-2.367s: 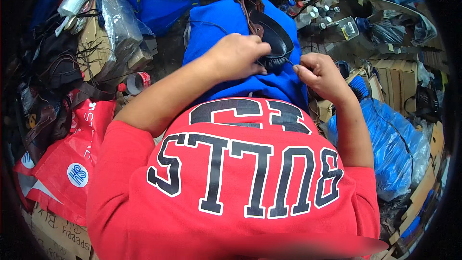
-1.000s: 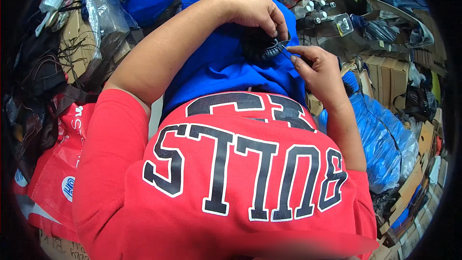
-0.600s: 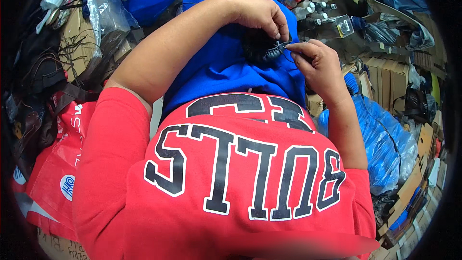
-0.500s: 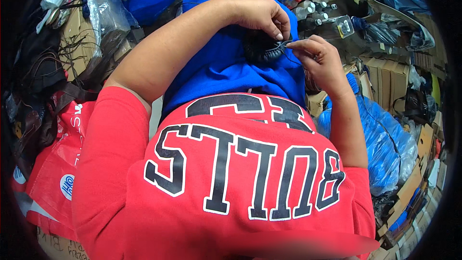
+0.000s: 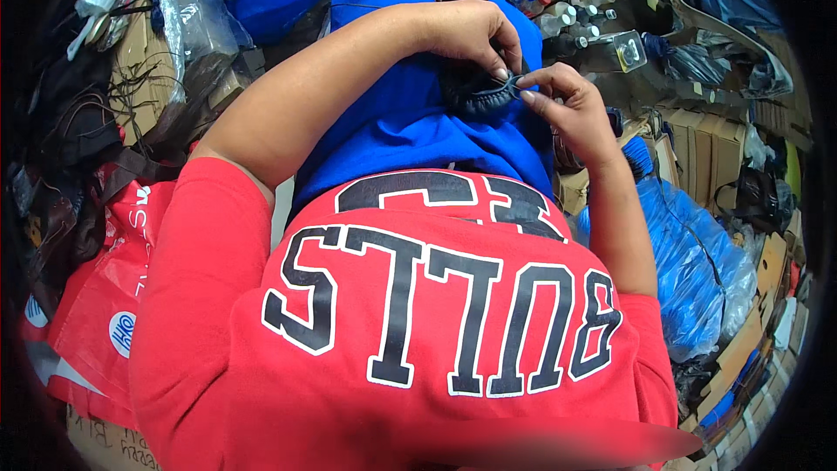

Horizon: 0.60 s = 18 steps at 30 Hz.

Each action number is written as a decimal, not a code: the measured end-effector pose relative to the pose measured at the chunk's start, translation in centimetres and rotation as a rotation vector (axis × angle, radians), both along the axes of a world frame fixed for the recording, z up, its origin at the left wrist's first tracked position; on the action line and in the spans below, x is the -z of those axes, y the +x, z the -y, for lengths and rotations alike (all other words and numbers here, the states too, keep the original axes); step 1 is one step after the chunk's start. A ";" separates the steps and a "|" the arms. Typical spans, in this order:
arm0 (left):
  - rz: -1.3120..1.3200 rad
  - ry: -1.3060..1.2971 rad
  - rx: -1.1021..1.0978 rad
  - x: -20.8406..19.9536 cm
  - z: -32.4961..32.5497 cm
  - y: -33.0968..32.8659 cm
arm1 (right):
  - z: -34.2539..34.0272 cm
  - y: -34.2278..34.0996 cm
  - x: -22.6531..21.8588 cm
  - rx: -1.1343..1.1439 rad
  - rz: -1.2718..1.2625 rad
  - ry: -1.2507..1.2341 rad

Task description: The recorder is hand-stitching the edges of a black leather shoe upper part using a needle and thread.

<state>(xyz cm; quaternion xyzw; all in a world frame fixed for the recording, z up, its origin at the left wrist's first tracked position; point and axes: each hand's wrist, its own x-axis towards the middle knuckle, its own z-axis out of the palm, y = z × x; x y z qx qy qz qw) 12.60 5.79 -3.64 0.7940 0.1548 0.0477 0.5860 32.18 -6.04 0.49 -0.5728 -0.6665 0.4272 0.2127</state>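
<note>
Small dark ribbed leather piece (image 5: 485,98) resting on blue cloth (image 5: 410,126) over the lap, held between both hands. Left hand (image 5: 466,33) fingertips pressed together, pinching its upper edge; right hand (image 5: 567,105) thumb and forefinger pinching its right end. Judged mid-work: piece gripped, edge handling under way, nothing visibly finished. Clear bottles (image 5: 567,9) well beyond.

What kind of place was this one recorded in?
Probably a small, cluttered leather or shoe-repair workshop. Both hands, left hand and right hand, pinch a dark leather piece over a blue-clothed lap, with small bottles, cardboard boxes and plastic bags piled around.
</note>
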 end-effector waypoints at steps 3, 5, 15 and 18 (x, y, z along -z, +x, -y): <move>0.080 0.214 -0.205 -0.3 0.7 -1.0 | 1.7 -0.7 -0.6 0.082 0.052 0.103; 0.118 0.287 -0.356 -0.7 1.3 -2.3 | 2.5 -1.0 -0.8 0.092 0.113 0.236; 0.072 0.474 -0.586 -1.2 7.8 -5.8 | 4.7 -2.4 -0.5 -0.053 0.368 0.469; 0.044 0.774 -0.587 -0.9 8.2 -5.7 | 4.7 -2.4 -0.4 -0.036 0.340 0.447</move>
